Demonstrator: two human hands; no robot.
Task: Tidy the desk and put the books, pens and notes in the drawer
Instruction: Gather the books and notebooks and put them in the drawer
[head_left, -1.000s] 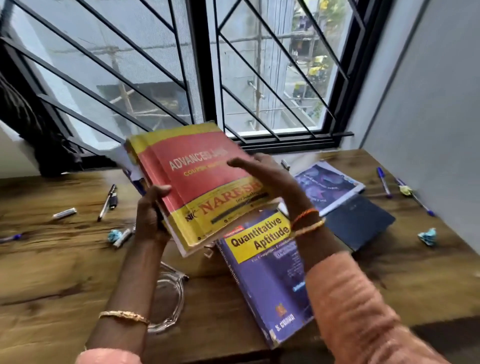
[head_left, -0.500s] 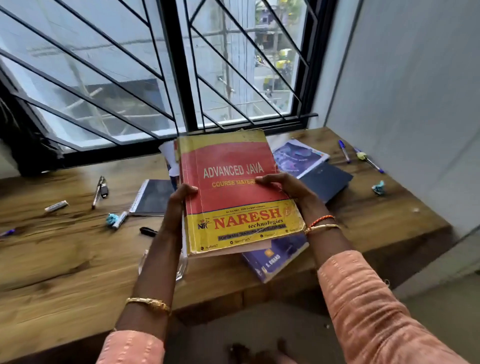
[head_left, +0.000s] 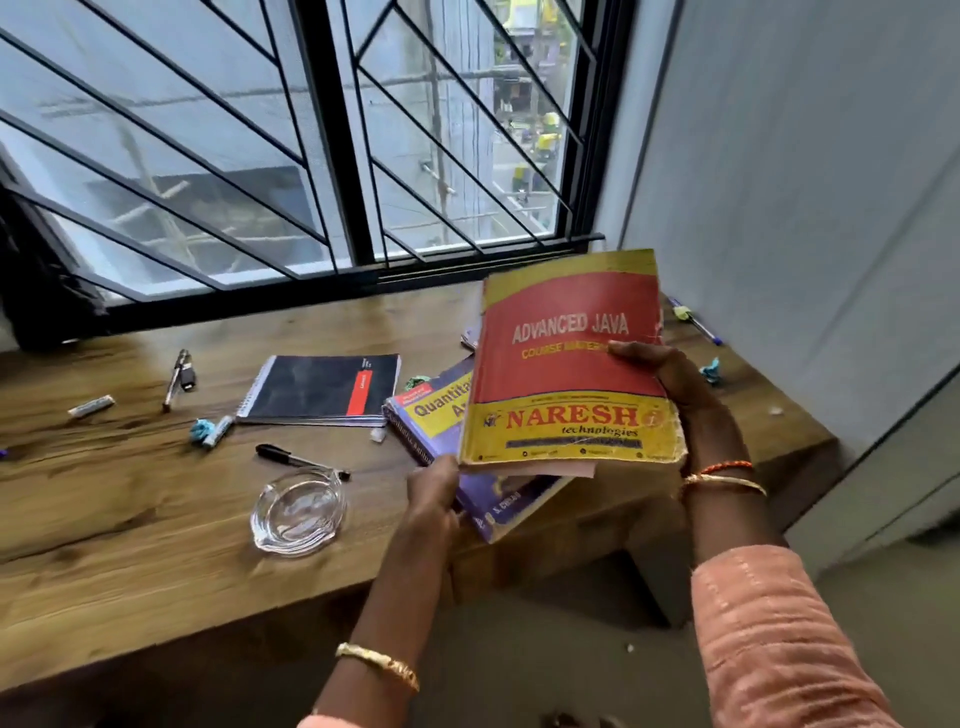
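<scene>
Now red Java book (head_left: 566, 358) shifted right; right hand (head_left: 675, 384) grips edge; left hand (head_left: 434, 491) pinches corner.

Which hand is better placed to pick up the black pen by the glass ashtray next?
Left. The left hand sits nearest the black pen; the right hand grips the Advanced Java book farther away.

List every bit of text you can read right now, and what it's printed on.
"ADVANCED JAVA", "COURSE MATER…" (hand-covered), "NARESH technologies": red and yellow book.
"Quantitat…", "A…", rest hidden: purple book.
Red label on the black spiral notebook: too small.
Fine print along the red and yellow book's bottom edge: blurred.
</scene>
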